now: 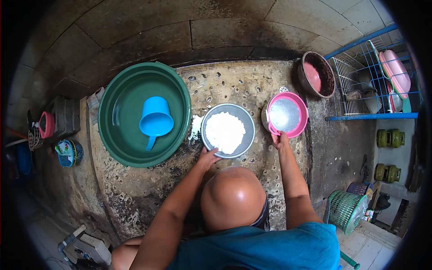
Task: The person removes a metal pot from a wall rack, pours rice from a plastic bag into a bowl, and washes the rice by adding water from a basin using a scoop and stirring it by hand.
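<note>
In front of my knee stands a round grey bowl [250, 136] with a heap of white, crumbly or powdery stuff [224, 131] in it. My left hand [209, 159] is closed on the bowl's near left rim. To the right, my right hand [280, 140] grips the near edge of a pink-rimmed sieve [284, 114]. Its mesh looks pale grey. The sieve sits over another container [264, 118], of which only a strip shows on the left side. White spill [195, 128] lies on the floor left of the grey bowl.
A large green basin [121, 148] of water stands at the left, with a blue dipper [156, 116] in it. At the far right are a dark-rimmed reddish tub [317, 76] and a blue dish rack [373, 117]. A green basket [345, 210] stands lower right. The concrete floor is rough and pitted.
</note>
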Action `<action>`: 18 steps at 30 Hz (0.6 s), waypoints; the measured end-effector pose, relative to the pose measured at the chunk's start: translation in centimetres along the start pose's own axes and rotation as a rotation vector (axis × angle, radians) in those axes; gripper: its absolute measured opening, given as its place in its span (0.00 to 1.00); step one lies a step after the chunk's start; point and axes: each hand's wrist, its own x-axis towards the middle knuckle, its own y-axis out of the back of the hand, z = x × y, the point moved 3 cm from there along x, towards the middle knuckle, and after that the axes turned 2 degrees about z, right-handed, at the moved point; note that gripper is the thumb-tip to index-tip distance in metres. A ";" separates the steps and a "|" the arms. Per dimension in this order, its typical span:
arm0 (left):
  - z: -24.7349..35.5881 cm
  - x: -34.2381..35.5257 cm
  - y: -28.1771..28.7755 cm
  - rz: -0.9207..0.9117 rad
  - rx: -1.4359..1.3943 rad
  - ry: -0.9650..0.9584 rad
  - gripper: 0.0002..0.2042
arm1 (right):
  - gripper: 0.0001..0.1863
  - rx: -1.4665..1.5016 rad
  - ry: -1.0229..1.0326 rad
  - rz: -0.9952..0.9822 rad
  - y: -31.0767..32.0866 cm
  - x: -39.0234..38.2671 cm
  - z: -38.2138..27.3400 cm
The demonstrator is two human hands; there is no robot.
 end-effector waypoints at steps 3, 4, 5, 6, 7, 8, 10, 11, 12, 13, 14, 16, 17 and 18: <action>1.4 -1.9 -4.1 -0.081 0.220 0.144 0.23 | 0.19 -0.104 0.063 0.028 6.7 1.7 -4.8; 2.3 -3.2 -1.0 -0.063 0.379 -0.022 0.21 | 0.25 -0.156 0.064 0.021 4.9 1.1 -2.6; 2.8 -5.3 3.4 -0.027 0.542 -0.183 0.18 | 0.32 -0.212 0.052 0.001 2.2 -0.8 0.2; 3.8 -7.4 6.8 0.000 0.709 -0.338 0.15 | 0.38 -0.270 0.052 -0.019 -0.8 -3.7 2.2; 7.2 -11.1 4.6 0.056 0.846 -0.522 0.12 | 0.50 -0.261 0.094 0.095 0.2 -5.9 1.2; 11.8 -15.4 1.5 0.092 0.975 -0.722 0.10 | 0.49 -0.211 0.153 0.136 2.3 -7.1 0.3; 16.2 -16.2 5.4 0.456 1.252 -1.235 0.12 | 0.47 -0.145 0.231 0.156 3.9 -9.6 1.3; 18.1 -15.2 7.9 0.533 1.074 -1.129 0.16 | 0.38 -0.203 0.299 0.174 3.2 -11.4 2.7; 19.9 -14.2 10.1 0.605 0.898 -1.024 0.20 | 0.33 -0.350 0.315 0.141 2.1 -12.2 3.8; 21.0 -13.0 12.6 0.645 1.072 -0.987 0.23 | 0.28 -0.498 0.323 0.094 0.7 -12.7 5.2; 21.7 -11.9 15.8 0.701 1.251 -0.943 0.25 | 0.24 -0.643 0.324 0.029 -1.5 -13.2 7.3; 22.1 -7.3 17.3 0.524 1.276 -0.725 0.29 | 0.15 -0.820 0.630 -0.198 -6.2 -14.2 9.1; 22.3 -5.2 17.4 0.342 1.120 -0.554 0.30 | 0.16 -1.051 0.821 -0.358 -8.6 -14.0 9.9; 21.7 -3.5 17.5 0.168 0.957 -0.383 0.31 | 0.19 -1.281 1.009 -0.527 -11.0 -13.7 10.7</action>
